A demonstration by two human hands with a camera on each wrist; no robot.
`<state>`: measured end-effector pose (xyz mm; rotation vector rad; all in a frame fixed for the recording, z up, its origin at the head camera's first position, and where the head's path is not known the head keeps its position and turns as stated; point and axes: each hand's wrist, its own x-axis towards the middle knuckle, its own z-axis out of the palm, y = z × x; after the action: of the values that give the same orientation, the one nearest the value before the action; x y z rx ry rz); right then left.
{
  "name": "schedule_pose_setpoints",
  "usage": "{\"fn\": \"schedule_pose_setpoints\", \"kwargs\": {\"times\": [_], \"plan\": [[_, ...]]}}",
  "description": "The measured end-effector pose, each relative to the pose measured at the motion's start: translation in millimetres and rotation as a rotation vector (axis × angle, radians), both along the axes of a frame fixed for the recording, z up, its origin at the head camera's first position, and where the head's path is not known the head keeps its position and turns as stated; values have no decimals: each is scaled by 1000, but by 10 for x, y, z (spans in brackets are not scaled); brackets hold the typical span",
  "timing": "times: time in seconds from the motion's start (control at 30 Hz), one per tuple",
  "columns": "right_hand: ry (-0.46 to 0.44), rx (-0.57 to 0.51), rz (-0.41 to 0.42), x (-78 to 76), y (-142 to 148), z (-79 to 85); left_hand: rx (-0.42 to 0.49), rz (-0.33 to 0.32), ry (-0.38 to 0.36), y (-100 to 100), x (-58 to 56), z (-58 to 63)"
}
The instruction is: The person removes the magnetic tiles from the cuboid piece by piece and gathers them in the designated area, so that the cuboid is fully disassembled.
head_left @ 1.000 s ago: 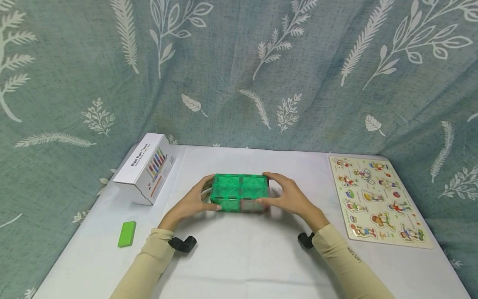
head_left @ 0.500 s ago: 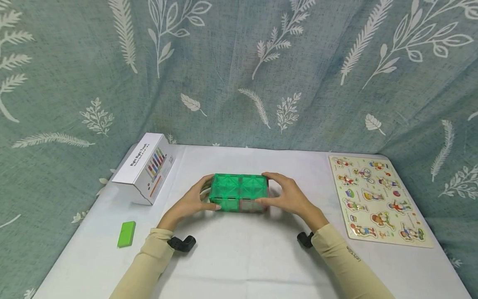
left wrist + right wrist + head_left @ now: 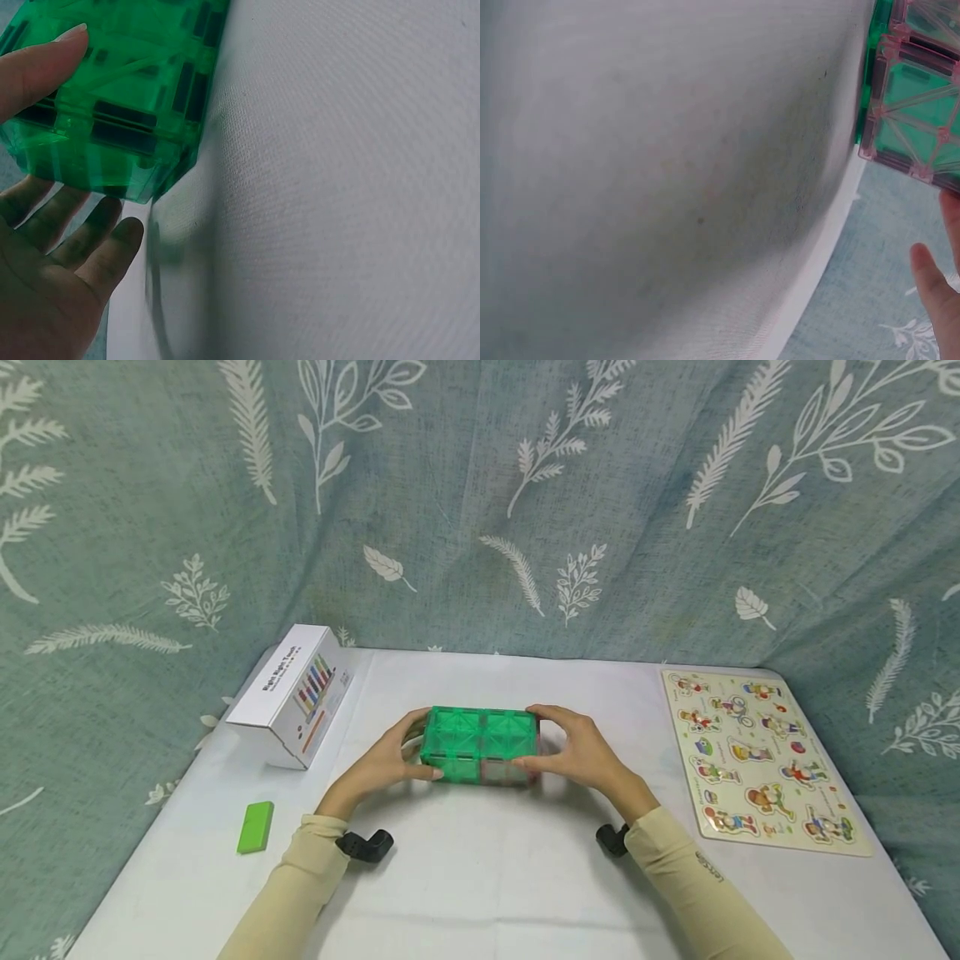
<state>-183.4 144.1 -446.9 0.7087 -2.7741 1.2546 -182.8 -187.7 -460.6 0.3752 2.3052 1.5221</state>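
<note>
A low box built of see-through magnetic tiles point(image 3: 480, 735) sits at the middle of the white table. Its top is green; the front is green at left and pale pink at right. My left hand point(image 3: 378, 768) holds its left end, thumb on the front face and fingers at the end and behind. Holding the right end is my right hand point(image 3: 577, 750), thumb on the pink front tile, index finger at the back corner. The left wrist view shows green tiles point(image 3: 124, 112) beneath the left thumb. Pink-framed tiles point(image 3: 919, 112) show in the right wrist view, with fingertips beside them.
A white printed box point(image 3: 296, 693) stands at the back left. In front of it lies a small bright green block point(image 3: 256, 827). A wooden picture puzzle board point(image 3: 761, 764) lies on the right. Leaf-patterned cloth point(image 3: 450, 485) hangs behind the white-covered table point(image 3: 495, 877).
</note>
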Motion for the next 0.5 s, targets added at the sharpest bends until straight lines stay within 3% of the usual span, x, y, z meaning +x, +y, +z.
{"fn": "schedule_pose_setpoints", "kwargs": {"times": [0.5], "plan": [[-42,-36,3,-7,-3,10,19,6,3,-5,-12,-29]]}}
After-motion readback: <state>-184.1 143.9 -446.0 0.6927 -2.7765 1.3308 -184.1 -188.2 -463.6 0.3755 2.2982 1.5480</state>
